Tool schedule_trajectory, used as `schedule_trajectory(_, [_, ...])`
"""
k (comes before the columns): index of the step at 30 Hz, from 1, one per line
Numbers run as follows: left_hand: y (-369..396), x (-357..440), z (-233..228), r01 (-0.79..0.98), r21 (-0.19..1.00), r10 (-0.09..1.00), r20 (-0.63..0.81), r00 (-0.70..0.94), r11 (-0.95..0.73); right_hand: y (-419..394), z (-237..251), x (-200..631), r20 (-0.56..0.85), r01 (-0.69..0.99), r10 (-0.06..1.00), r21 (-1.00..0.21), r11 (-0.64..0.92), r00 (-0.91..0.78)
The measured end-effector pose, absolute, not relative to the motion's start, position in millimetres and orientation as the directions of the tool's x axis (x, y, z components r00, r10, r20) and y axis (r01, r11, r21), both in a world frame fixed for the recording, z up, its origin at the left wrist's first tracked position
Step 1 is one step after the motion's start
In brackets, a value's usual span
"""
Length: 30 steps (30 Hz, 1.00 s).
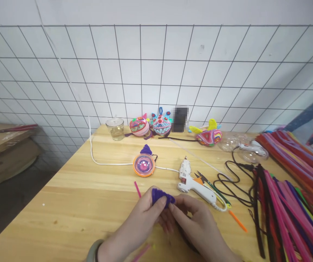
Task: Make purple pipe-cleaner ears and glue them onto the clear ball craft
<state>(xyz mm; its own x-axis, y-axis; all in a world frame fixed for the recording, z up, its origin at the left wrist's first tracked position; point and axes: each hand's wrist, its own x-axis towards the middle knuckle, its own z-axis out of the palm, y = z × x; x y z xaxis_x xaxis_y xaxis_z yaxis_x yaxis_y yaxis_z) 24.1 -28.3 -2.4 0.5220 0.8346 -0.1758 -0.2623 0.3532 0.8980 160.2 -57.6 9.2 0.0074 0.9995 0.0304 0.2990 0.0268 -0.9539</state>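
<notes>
A purple piece of coiled pipe cleaner [160, 196] is held low over the front of the table. My left hand [151, 209] grips it between thumb and fingers. The thumb and fingertips of my right hand [193, 214] pinch its pointed right end. Below the right hand runs a dark strand, partly hidden, and I cannot tell whether it joins the piece. Just beyond my hands lies a round ornament [143, 165] with an orange rim and a clear dome, topped by a similar purple triangle [146, 150]. A pink pipe cleaner scrap [137, 189] lies beside my left hand.
A white glue gun [197, 187] lies beyond my right hand, with scissors [209, 185] alongside and a black cord [235, 178]. Pipe cleaner bundles [287, 211] fill the right side. Colourful ornaments [161, 125], a glass cup [115, 129] and clear plastic shells [251, 151] stand along the back.
</notes>
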Motion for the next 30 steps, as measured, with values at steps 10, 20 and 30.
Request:
schedule_trajectory(10, [-29,26,-2,-0.264,0.883,0.818,-0.198,0.539,0.388,-55,-3,159,-0.106,-0.211,0.986,-0.969,-0.131,-0.128])
schedule_trajectory(20, [-29,26,-8,-0.315,0.849,0.800,-0.188,0.570,0.424,-55,-9,158,-0.110,-0.259,0.985,-0.955,-0.141,-0.130])
schedule_trajectory(30, [-26,22,-5,-0.261,0.873,0.800,-0.209,0.563,0.412,-55,-15,163,-0.149,-0.244,0.986,-0.956,-0.164,-0.081])
